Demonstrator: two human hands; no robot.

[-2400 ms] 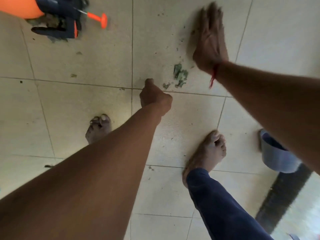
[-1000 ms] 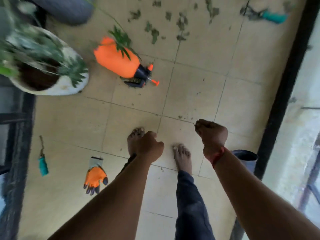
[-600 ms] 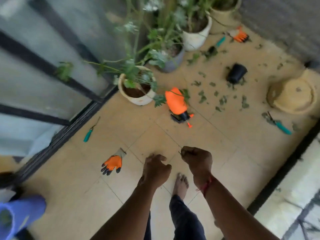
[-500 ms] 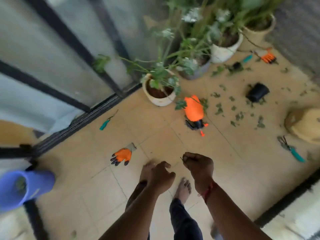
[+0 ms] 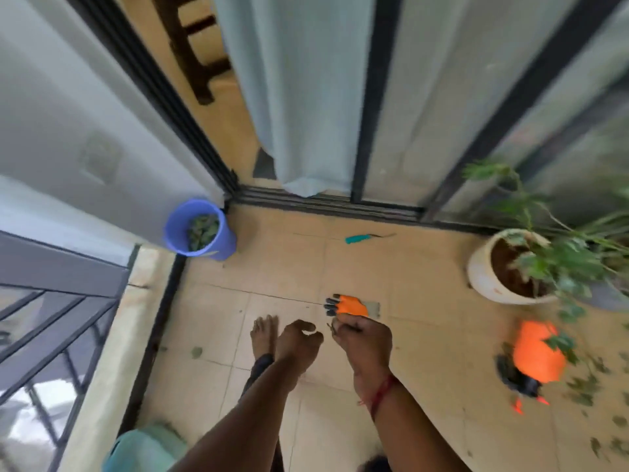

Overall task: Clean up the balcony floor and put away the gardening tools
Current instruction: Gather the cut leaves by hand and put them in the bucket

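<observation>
We tag right hand fisted round leaf scraps, left hand curled, contents unclear; bits could spill before the blue bucket if our grip slackens.

No text, label, brand, number or sign can be read. The purple bucket, orange sprayer, orange glove and white pot show only plain, blurred surfaces.
</observation>
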